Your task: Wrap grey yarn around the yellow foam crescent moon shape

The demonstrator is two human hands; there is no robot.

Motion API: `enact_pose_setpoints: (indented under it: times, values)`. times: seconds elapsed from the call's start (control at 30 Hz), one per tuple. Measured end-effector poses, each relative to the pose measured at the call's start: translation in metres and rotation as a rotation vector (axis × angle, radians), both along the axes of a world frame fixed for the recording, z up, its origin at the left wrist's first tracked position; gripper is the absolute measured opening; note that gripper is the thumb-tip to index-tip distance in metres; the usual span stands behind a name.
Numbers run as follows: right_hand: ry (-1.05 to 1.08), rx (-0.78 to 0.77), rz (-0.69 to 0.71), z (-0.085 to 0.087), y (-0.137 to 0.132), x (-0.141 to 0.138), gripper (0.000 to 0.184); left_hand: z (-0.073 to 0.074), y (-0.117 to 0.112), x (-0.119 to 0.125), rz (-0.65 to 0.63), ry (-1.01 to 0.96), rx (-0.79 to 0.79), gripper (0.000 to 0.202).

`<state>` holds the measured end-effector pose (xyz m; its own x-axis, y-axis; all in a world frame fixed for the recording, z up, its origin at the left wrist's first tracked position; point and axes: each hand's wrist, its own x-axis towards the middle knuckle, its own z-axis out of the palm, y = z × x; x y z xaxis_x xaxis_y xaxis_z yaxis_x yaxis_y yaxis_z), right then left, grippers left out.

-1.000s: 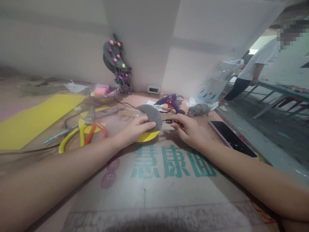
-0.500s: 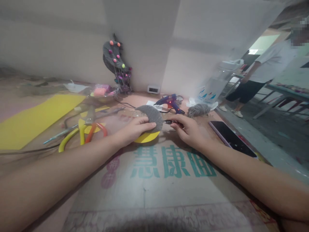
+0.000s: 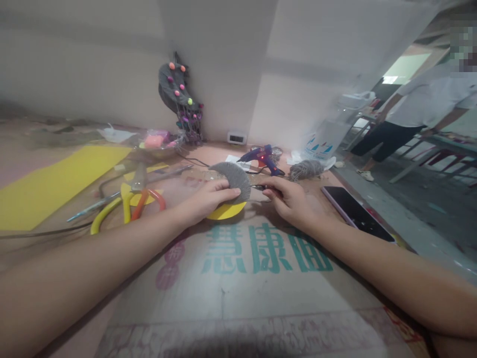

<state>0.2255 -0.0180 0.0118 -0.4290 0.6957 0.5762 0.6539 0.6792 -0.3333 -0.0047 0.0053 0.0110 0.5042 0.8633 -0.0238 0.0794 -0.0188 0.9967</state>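
My left hand (image 3: 214,196) is closed on a crescent (image 3: 238,180) with grey yarn wound over much of it. Its thumb presses on the yarn, and a bare yellow part shows along the lower edge. To the right of the crescent my right hand (image 3: 285,196) has its fingers pinched together. Something thin and dark (image 3: 258,187) sticks out from these fingers toward the crescent; I cannot make out what it is. Behind the hands lies a blue glue gun (image 3: 261,156) with a red light. A ball of grey yarn (image 3: 306,170) sits to its right.
Tools with yellow and orange handles (image 3: 127,201) and a yellow sheet (image 3: 63,184) lie left. A phone (image 3: 357,214) lies right. A grey crescent decoration with pompoms (image 3: 177,92) leans on the wall near a small clock (image 3: 237,137). A person (image 3: 417,104) stands beyond the table.
My hands and the crescent stay nearly in place; the dark thing at my right fingers looks slightly shifted. The person at the right has moved a little, and another arm now shows.
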Motion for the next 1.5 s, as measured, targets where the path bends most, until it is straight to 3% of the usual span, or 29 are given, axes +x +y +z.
enact_pose_setpoints:
  times: [0.33, 0.5, 0.7, 0.8, 1.2, 1.4, 1.5]
  values:
    - [0.141, -0.051, -0.118, -0.004, -0.001, -0.001, 0.026, -0.001, 0.0, 0.002, 0.011, 0.025, 0.075, 0.025]
    - [0.302, -0.269, -0.193, 0.004, -0.004, -0.012, 0.024, -0.01, 0.005, 0.002, -0.035, 0.096, 0.265, 0.032]
    - [0.446, -0.558, -0.039, 0.003, -0.012, -0.027, 0.023, -0.012, 0.004, 0.003, 0.028, 0.285, 0.493, 0.038]
    - [0.469, -0.608, 0.022, 0.0, -0.012, -0.026, 0.027, -0.009, 0.003, 0.004, 0.026, 0.324, 0.53, 0.04]
    - [0.399, -0.53, 0.089, -0.001, -0.009, -0.022, 0.028, -0.013, 0.006, 0.003, -0.035, 0.184, 0.362, 0.032]
    - [0.172, -0.097, 0.078, -0.003, -0.006, -0.009, 0.035, -0.005, 0.003, 0.002, 0.009, 0.104, 0.223, 0.031]
    - [0.096, 0.031, 0.046, -0.005, -0.003, -0.004, 0.035, -0.005, 0.002, 0.001, 0.003, 0.04, 0.172, 0.029]
